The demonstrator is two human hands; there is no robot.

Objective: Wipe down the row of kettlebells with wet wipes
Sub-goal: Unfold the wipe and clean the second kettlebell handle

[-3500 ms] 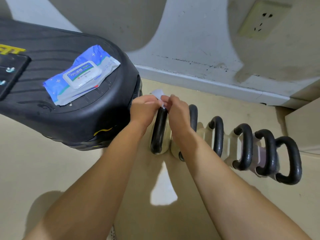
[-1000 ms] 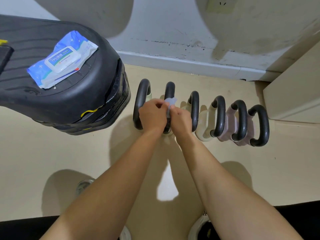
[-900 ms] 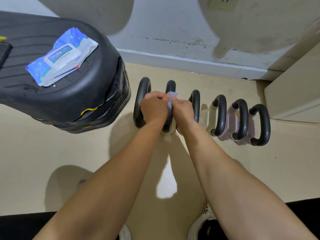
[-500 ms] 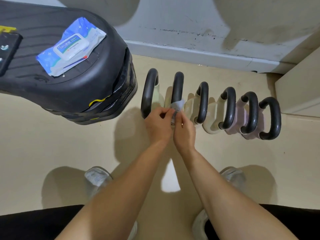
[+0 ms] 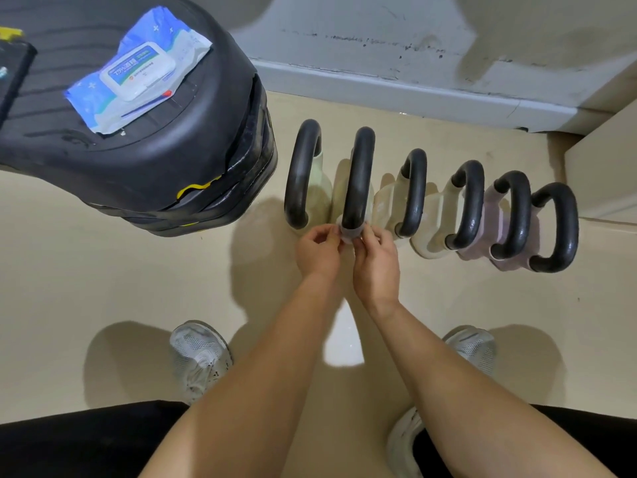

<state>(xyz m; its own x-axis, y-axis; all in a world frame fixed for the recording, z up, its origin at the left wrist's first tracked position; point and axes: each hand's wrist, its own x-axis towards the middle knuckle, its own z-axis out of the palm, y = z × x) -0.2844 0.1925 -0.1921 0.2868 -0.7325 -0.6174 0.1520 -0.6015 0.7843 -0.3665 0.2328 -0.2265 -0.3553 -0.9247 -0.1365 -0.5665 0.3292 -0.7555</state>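
Both hands, left hand (image 5: 319, 251) and right hand (image 5: 374, 260), pinch a wet wipe (image 5: 351, 232) wrapped round the near end of the second kettlebell (image 5: 358, 177) handle; keeping the wrap snug should clean its full circumference.

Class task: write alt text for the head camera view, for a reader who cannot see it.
Both hands, left hand and right hand, pinch a wet wipe around the near end of the second kettlebell handle in a floor row of six. A blue wipes pack lies on a black bench to the left.
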